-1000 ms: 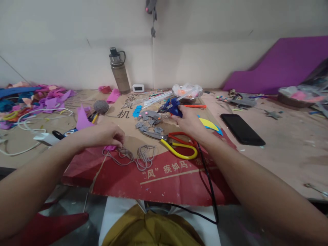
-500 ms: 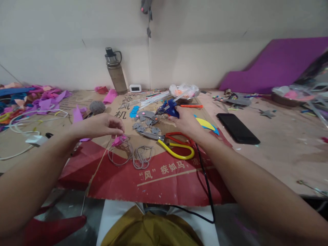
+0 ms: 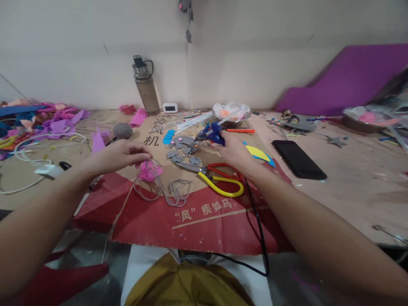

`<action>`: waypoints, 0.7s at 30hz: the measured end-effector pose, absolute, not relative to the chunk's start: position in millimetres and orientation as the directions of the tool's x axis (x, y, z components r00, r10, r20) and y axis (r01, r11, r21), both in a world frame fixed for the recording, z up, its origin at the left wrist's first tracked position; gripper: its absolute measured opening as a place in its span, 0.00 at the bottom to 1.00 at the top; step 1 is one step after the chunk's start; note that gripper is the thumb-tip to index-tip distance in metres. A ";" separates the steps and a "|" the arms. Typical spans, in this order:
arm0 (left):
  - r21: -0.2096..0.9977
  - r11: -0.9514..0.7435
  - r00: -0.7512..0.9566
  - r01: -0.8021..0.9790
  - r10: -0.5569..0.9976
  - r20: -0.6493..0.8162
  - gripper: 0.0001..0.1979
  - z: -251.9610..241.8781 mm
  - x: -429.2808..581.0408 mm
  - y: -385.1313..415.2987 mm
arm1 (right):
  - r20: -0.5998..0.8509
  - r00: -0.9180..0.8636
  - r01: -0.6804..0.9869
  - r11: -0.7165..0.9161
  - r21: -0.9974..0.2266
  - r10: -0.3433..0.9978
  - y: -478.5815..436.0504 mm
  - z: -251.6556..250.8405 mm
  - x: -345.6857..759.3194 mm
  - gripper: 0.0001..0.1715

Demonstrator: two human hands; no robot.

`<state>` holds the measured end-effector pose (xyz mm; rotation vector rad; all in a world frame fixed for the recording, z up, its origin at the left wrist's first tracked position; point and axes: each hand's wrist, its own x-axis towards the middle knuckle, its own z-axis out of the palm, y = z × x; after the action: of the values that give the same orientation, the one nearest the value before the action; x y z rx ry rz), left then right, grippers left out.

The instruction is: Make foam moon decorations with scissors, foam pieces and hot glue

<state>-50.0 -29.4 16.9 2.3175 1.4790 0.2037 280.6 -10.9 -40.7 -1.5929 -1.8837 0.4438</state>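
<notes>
My left hand [image 3: 129,155] has thumb and fingers pinched on a loop of thin grey cord [image 3: 147,196]. A crumpled pink piece [image 3: 150,171] lies against the cord just below the fingertips. My right hand [image 3: 234,148] is wrapped around a blue hot glue gun [image 3: 214,133], its nozzle pointing left and a clear glue stick in its back. By the nozzle lie a grey felt piece with pink dots [image 3: 184,142] and small grey felt stars [image 3: 195,160]. Scissors [image 3: 219,180] with red and yellow handles rest in front of them. A second bundle of cord [image 3: 179,191] lies beside the pink piece.
Behind stand a water bottle [image 3: 147,91], a small clock [image 3: 170,108] and a bowl [image 3: 231,123]. A phone [image 3: 298,160] lies right. Felt scraps [image 3: 57,127] and a white cable [image 3: 22,148] are left. The black cord [image 3: 259,229] hangs over the front edge.
The pink piece shows more fully below my left hand, which has shifted slightly left. My right hand stays on the glue gun. The view has shifted a little.
</notes>
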 end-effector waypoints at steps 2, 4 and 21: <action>0.415 -0.379 0.406 0.827 0.914 0.025 0.17 14.4 -48.4 -28.8 | 0.239 -0.073 0.757 0.210 -0.619 0.968 -11.1 -40.7 280.1 0.19; 0.459 -0.389 0.371 0.798 0.919 0.134 0.16 12.2 -46.9 -28.3 | 0.239 -0.071 0.759 0.208 -0.617 0.968 -11.0 -41.0 280.0 0.19; 0.762 -0.161 0.246 0.627 0.969 0.003 0.20 -0.3 -22.2 -37.1 | 0.256 -0.072 0.760 0.219 -0.611 0.964 -11.0 -43.0 279.8 0.19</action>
<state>-22.2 -37.1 -0.3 1.8740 1.4559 0.6770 279.8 -11.0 -43.0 -1.5901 -1.8811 0.4248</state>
